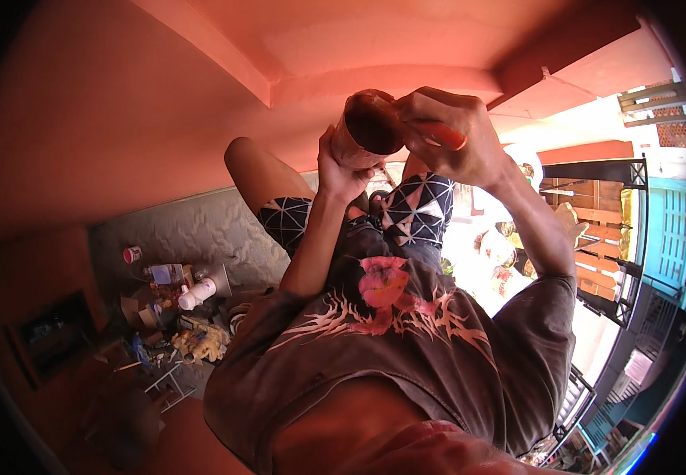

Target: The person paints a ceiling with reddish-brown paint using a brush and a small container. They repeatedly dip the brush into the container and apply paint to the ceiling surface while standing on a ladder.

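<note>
My left hand (pixel 343 178) is wrapped round a paint-smeared cylindrical container (pixel 347 148), its dark opening tilted toward me. My right hand (pixel 466 146) grips a brush with an orange-red handle (pixel 443 135) at the container's right rim; the bristle end is hidden by my fingers and the rim. Both hands are raised above my lap and patterned shorts (pixel 410 210), with a salmon-painted surface (pixel 367 43) behind them.
At lower left, assorted tubs (pixel 197 292), cardboard (pixel 137 313) and tools lie on grey ground (pixel 169 226). At right, beyond my arm, are a black metal frame (pixel 636 237), wooden slats (pixel 596 257) and a turquoise shutter (pixel 668 229) in bright light.
</note>
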Demonstrator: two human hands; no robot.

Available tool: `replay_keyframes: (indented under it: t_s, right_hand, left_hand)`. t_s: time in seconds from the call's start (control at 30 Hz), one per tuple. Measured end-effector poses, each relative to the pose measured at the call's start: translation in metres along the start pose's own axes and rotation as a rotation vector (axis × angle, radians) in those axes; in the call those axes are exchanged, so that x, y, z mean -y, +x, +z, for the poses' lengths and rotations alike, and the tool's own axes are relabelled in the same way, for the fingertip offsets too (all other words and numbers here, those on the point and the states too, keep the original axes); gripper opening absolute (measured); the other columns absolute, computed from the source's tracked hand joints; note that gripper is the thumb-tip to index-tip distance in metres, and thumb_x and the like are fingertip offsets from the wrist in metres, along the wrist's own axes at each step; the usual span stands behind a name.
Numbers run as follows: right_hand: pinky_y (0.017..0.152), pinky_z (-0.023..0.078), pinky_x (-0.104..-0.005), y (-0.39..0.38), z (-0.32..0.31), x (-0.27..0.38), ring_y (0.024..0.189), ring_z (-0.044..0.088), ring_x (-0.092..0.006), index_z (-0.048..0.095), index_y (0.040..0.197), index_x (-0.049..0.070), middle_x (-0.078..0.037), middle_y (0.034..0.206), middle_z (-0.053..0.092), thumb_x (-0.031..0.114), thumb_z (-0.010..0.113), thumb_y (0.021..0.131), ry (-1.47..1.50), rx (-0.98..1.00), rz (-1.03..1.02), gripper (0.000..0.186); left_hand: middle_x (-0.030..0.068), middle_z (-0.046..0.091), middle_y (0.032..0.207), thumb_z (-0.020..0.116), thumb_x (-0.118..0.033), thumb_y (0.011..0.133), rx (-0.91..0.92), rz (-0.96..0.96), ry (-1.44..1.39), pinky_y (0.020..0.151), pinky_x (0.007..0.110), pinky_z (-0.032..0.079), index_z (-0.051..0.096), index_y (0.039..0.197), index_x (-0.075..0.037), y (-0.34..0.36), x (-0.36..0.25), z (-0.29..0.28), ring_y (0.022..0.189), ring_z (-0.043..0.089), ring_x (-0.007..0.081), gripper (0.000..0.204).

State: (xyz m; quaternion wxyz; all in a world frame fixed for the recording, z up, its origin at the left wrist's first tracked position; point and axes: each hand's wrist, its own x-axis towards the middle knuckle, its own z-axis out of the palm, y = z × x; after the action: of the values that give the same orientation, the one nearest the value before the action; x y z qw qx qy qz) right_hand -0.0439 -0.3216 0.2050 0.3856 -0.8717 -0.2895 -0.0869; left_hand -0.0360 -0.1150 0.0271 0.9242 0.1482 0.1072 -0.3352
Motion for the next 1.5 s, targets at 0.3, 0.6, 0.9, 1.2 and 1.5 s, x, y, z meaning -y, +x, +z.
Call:
replay_keyframes:
  t_s: [0.3,0.6,0.9,1.2,1.5]
  right_hand:
    - [0.063,0.058,-0.028,-0.051,0.017,-0.05,0.07,0.071,-0.0194,0.057,0.094,0.0,-0.015,0.089,0.07,0.003,0.063,0.096,0.967,-0.439,0.547,0.007]
    - [0.069,0.055,-0.0238,-0.086,0.066,-0.082,0.079,0.064,-0.0193,0.058,0.101,0.009,-0.002,0.096,0.059,0.009,0.062,0.098,1.664,-0.708,0.63,0.005]
    - [0.072,0.06,-0.0268,-0.095,0.06,-0.094,0.087,0.071,-0.0272,0.06,0.111,-0.005,-0.016,0.107,0.067,0.021,0.059,0.1,1.714,-0.564,0.57,0.028]
    - [0.071,0.059,-0.0268,-0.117,0.006,-0.092,0.085,0.073,-0.0251,0.058,0.125,-0.018,-0.028,0.103,0.07,0.026,0.065,0.094,1.297,-0.238,0.489,0.054]
    - [0.072,0.057,-0.0324,-0.137,-0.044,-0.091,0.085,0.072,-0.0238,0.063,0.13,-0.008,-0.019,0.105,0.074,0.024,0.074,0.086,0.989,0.098,0.505,0.055]
  left_hand:
    - [0.0124,0.071,0.11,0.046,-0.066,0.095,-0.028,0.006,0.066,0.049,0.031,0.056,0.059,0.133,-0.013,-0.002,0.001,-0.029,0.08,0.072,0.0314,0.067]
    - [0.0137,0.071,0.108,0.045,-0.068,0.095,-0.053,-0.02,0.057,0.049,0.03,0.053,0.06,0.131,-0.01,0.002,0.0,-0.022,0.075,0.071,0.0327,0.07]
    - [0.0122,0.071,0.107,0.047,-0.068,0.094,-0.103,0.003,0.092,0.049,0.029,0.054,0.061,0.129,-0.01,0.001,-0.008,-0.033,0.075,0.07,0.0332,0.069]
    - [0.01,0.071,0.113,0.048,-0.064,0.095,-0.041,-0.07,0.121,0.049,0.032,0.058,0.06,0.133,-0.014,0.004,-0.002,-0.038,0.078,0.07,0.0328,0.064]
    - [0.0049,0.072,0.116,0.047,-0.06,0.098,-0.03,-0.114,0.048,0.058,0.035,0.061,0.062,0.13,-0.015,0.008,0.009,-0.03,0.093,0.073,0.0212,0.058]
